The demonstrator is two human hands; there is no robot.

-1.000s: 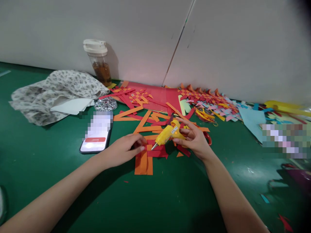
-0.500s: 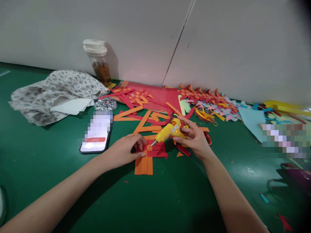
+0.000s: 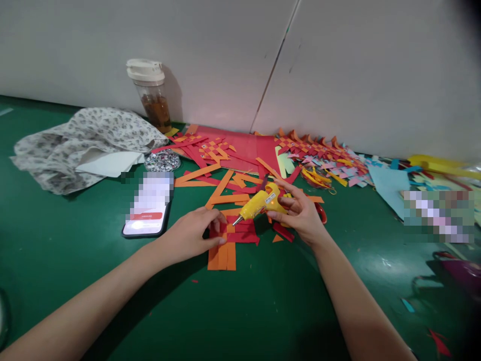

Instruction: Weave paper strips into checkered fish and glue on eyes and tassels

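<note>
My right hand (image 3: 302, 215) is closed around a yellow hot glue gun (image 3: 259, 204). The gun's metal nozzle points down and left, its tip right at the woven part of some orange and red paper strips (image 3: 222, 256). Curled over the left edge of that weave, my left hand (image 3: 195, 229) holds it down, thumb and fingers on the paper. Orange strips run toward me from the weave, and red ones stick out to the right. My fingers hide its left part.
A phone (image 3: 146, 215) lies left of my left hand. Behind are loose orange strips (image 3: 221, 188), a red sheet (image 3: 240, 148), finished woven fish (image 3: 216, 149), patterned cloth (image 3: 108, 128) and a lidded tea cup (image 3: 156, 108). At right are a blue sheet (image 3: 391, 183) and a purple object (image 3: 464, 273).
Both hands, the glue gun and the weave hold almost the same positions. The whole view has shifted very slightly.
</note>
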